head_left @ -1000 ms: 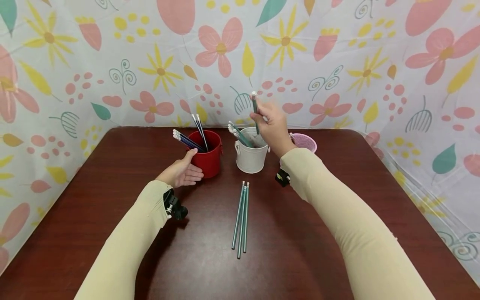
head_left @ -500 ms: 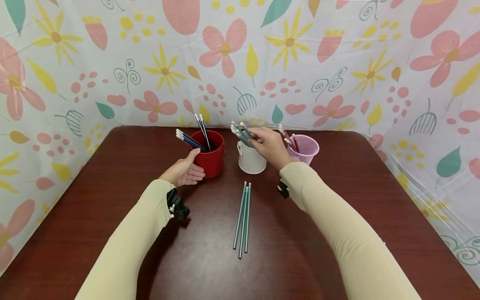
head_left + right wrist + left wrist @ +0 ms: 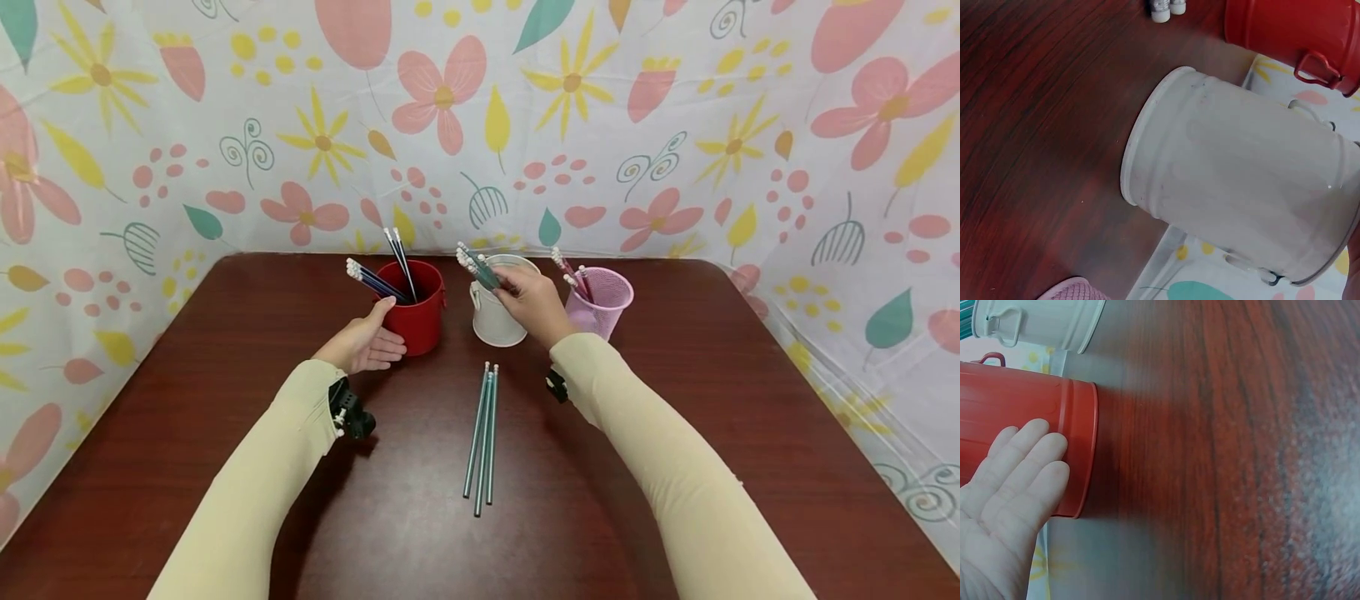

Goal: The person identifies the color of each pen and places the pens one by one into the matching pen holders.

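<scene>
My left hand (image 3: 365, 340) rests against a red bucket (image 3: 422, 327), thumb by its rim and fingers straight along its side. In the left wrist view those fingers (image 3: 1019, 472) lie on the red wall. The bucket holds several dark blue pencils (image 3: 375, 281) with white erasers. At the rim of a white bucket (image 3: 498, 321), my right hand (image 3: 536, 302) pinches a green pencil (image 3: 487, 269); its lower end is hidden. Several other green pencils lean at the left of that bucket. Only a sliver of the right hand shows in the right wrist view.
Three green pencils (image 3: 480, 446) lie on the dark wood table (image 3: 600, 517), in front of the white bucket. A pink mesh basket (image 3: 603, 312) with several red pencils (image 3: 573, 275) stands to the right. A flowered cloth (image 3: 442, 125) hangs behind.
My right hand has come down from above the white bucket with the green pencil, which has gone from upright to leaning left inside the rim. The left hand stays on the red bucket.
</scene>
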The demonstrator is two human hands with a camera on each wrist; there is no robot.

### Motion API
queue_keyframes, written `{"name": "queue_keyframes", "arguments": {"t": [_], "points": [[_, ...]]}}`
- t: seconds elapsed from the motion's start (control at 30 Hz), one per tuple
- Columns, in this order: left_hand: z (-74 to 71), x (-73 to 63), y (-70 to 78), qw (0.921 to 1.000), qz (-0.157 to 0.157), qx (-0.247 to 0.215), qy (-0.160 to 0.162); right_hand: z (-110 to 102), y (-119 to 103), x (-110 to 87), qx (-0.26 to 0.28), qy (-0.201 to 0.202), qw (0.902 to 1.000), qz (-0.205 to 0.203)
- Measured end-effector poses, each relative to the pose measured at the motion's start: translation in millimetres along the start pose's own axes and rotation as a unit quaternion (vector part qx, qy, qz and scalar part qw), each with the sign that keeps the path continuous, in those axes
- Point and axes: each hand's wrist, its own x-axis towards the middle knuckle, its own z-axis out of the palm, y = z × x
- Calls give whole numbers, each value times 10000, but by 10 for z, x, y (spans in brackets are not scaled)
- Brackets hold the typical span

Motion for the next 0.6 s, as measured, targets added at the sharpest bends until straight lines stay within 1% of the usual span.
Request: {"name": "queue_keyframes", "arguments": {"t": [0.07,0.17,0.33,0.53,0.6], "points": [[2,-4,-1,10000,8,-4,-13,-4,5,-1,-113,-50,9998,130],[-12,-24,1,10000,29,-29,-39,2,8,18,-107,-153,9993,311],[-36,-42,-4,9999,101,13,-37,19,9,23,73,-228,9981,568],[-7,-8,-8,9999,101,9,-95,-1,15,-38,385,-313,9934,1038],[7,-2,-5,9999,111,24,-96,-18,22,-49,450,-354,9918,1139]]}}
